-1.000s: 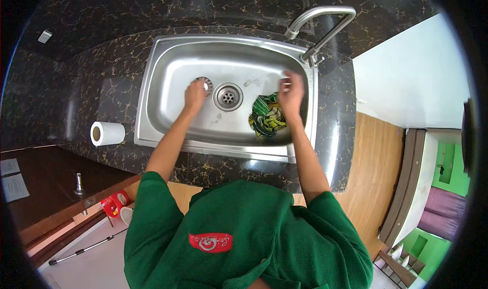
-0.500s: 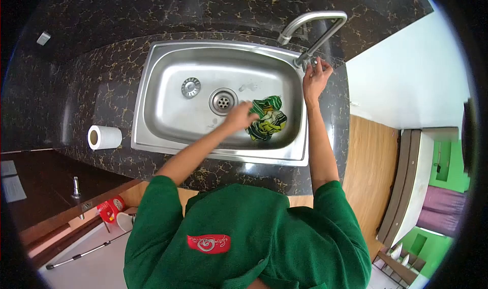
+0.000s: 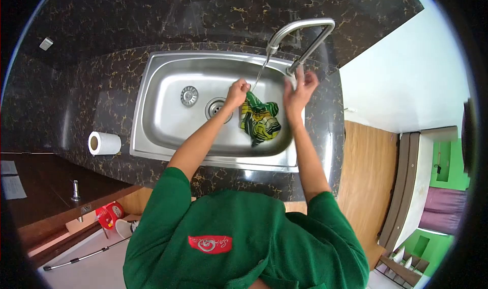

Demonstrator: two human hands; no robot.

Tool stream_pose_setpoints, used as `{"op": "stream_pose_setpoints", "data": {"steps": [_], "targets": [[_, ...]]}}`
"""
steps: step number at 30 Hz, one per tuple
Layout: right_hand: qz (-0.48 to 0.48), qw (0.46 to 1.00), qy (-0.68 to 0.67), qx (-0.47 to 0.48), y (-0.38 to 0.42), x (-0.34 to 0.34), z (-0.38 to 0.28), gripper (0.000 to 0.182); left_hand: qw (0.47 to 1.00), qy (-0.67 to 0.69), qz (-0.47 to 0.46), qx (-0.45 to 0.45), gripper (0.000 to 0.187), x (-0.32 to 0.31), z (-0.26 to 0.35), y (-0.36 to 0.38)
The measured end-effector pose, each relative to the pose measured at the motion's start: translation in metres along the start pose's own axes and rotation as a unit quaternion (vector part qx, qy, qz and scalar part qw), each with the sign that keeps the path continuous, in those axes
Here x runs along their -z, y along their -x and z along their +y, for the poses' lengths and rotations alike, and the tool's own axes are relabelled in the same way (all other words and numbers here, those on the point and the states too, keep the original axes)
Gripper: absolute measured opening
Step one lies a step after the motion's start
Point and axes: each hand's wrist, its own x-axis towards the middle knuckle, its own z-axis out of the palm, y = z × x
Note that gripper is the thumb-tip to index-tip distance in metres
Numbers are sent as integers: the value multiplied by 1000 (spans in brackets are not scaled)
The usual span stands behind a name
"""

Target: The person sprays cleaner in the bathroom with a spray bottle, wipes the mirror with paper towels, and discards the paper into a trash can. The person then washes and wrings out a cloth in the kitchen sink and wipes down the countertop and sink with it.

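A green, yellow and black patterned cloth [image 3: 262,121] hangs and bunches in the right part of the steel sink [image 3: 168,121]. My left hand [image 3: 237,93] pinches its upper left corner, lifting that part. From the faucet [image 3: 300,27] a thin stream of water runs down close beside this hand and the cloth's top. My right hand [image 3: 301,91] is at the sink's right rim just below the faucet base, fingers apart and slightly blurred, holding nothing. The faucet handle is hidden behind it.
A metal strainer [image 3: 189,95] lies in the sink, left of the drain [image 3: 215,109], which my left forearm partly covers. On the dark marble-patterned counter [image 3: 112,106], a white paper roll [image 3: 104,143] lies to the left of the sink.
Water now runs from the faucet. My left hand has taken hold of the cloth and raised its corner. My right hand has left the faucet base, moving left and down.
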Motion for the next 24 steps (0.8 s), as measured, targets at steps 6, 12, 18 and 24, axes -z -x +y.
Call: {"op": "stream_pose_setpoints", "data": {"steps": [6, 12, 18, 24], "targets": [[-275, 933, -197, -126, 63, -55, -6, 46, 993, 109, -38, -18, 17, 12, 46, -37], [-308, 885, -299, -183, 14, -46, -7, 16, 979, 188, -72, 28, 16, 54, 81, -48], [-387, 825, -373, -173, -40, -33, -20, 40, 941, -12, -334, -50, 32, 69, 81, -44], [-574, 691, -392, -197, 34, -54, 17, 56, 923, 229, -303, 66, 33, 96, 100, -51]]}}
